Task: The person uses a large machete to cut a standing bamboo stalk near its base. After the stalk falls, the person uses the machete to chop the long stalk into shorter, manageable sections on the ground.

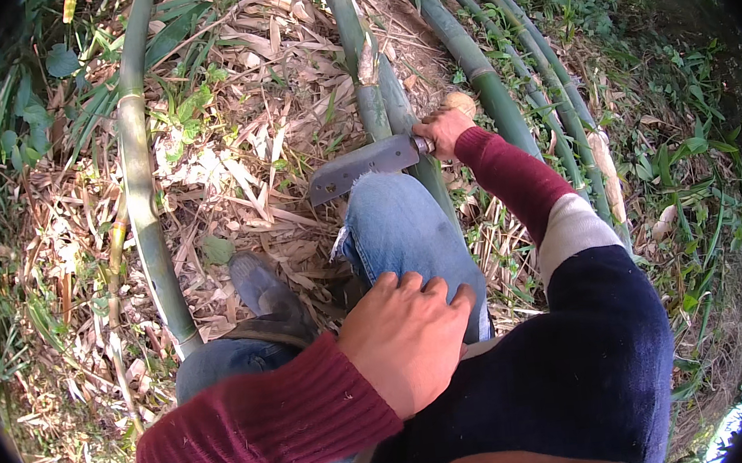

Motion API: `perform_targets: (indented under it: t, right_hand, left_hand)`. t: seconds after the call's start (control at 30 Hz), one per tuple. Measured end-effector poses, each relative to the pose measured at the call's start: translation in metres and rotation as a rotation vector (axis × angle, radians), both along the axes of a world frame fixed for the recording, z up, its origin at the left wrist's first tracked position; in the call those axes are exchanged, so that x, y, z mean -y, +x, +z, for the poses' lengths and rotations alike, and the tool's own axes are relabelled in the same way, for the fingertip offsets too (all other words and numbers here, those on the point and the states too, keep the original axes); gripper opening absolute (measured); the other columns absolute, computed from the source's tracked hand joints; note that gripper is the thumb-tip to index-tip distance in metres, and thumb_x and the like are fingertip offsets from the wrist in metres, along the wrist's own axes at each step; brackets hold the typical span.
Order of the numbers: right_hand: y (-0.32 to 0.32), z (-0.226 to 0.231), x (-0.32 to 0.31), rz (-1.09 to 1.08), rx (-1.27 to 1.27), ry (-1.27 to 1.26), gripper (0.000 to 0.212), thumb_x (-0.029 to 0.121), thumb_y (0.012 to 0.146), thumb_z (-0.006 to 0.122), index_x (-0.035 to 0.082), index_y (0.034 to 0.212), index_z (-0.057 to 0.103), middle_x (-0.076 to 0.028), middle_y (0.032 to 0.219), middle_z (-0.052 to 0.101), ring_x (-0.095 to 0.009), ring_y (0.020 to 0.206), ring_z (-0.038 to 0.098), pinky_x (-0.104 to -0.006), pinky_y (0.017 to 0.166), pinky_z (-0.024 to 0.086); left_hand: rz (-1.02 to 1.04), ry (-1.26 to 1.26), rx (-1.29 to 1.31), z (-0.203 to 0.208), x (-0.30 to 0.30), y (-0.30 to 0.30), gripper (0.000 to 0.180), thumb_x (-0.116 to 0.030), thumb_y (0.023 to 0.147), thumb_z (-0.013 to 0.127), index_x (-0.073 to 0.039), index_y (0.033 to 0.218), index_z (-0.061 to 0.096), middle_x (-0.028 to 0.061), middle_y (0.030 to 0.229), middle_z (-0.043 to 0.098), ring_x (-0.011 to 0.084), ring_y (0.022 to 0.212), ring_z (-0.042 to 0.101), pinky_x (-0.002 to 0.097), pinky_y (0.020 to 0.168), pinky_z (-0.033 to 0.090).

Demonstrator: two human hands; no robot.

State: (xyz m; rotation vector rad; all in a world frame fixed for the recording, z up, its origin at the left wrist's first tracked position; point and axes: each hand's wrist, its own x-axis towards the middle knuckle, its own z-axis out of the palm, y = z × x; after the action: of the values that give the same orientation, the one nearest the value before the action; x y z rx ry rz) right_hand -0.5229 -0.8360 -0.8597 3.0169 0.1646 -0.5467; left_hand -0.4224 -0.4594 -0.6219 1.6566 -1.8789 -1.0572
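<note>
Ahead and to the right, my right hand [443,130] is closed round the handle of a broad-bladed machete [365,165]. Its dark blade points left, just beyond my raised denim knee [405,215], and a pale rounded handle end shows past my fist. Behind the blade and handle lie bamboo stalks [395,95], one with a pale cut scar. Closer in, my left hand [412,335] hovers over or rests on my lap, back upward, fingers curled under. Whatever those fingers may hold is hidden.
Several long bamboo stems [486,82] run along the right. Another thick stem [139,164] stands at the left. Dry leaves and husks [245,127] cover the ground, with green plants [20,113] at both sides. My boot [265,291] is planted among the litter.
</note>
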Motion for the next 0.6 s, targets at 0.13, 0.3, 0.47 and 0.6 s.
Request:
perform_targets:
  t: [0.13,0.3,0.47,0.6]
  right_hand:
    - [0.039,0.016,0.021,-0.428,-0.010,-0.288,0.031,0.020,0.076,0.062,0.017,0.108,0.064,-0.015,0.084,0.072,-0.035,0.079,0.071,-0.0483,0.071,0.054]
    - [0.024,0.036,-0.040,-0.360,-0.218,-0.183,0.038,0.024,0.079,0.060,0.014,0.115,0.065,-0.018,0.085,0.072,-0.035,0.081,0.072,-0.0461,0.073,0.057]
    - [0.023,0.017,-0.030,-0.686,-0.062,-0.180,0.033,0.023,0.081,0.060,0.013,0.112,0.066,-0.018,0.089,0.073,-0.034,0.082,0.072,-0.0460,0.072,0.057]
    - [0.007,0.015,-0.075,-0.521,-0.150,-0.037,0.035,0.024,0.078,0.064,0.016,0.112,0.065,-0.018,0.090,0.072,-0.034,0.086,0.072,-0.0475,0.076,0.056]
  left_hand:
    - [0.007,0.065,0.061,-0.004,0.005,0.002,0.041,-0.030,0.090,0.065,-0.003,0.121,0.058,0.0143,0.100,0.065,0.0309,0.098,0.062,0.0417,0.088,0.046]
    - [0.065,0.042,0.014,-0.004,0.005,0.001,0.041,-0.029,0.091,0.065,-0.003,0.121,0.058,0.0143,0.101,0.064,0.0307,0.100,0.061,0.0423,0.090,0.045]
    - [0.040,0.052,0.020,-0.004,0.007,0.002,0.043,-0.029,0.091,0.065,-0.003,0.123,0.057,0.0145,0.103,0.064,0.0316,0.102,0.061,0.0435,0.093,0.045]
    - [0.045,0.095,0.010,-0.001,0.004,0.005,0.044,-0.029,0.091,0.064,-0.003,0.125,0.056,0.0151,0.106,0.064,0.0327,0.104,0.061,0.0447,0.094,0.046]
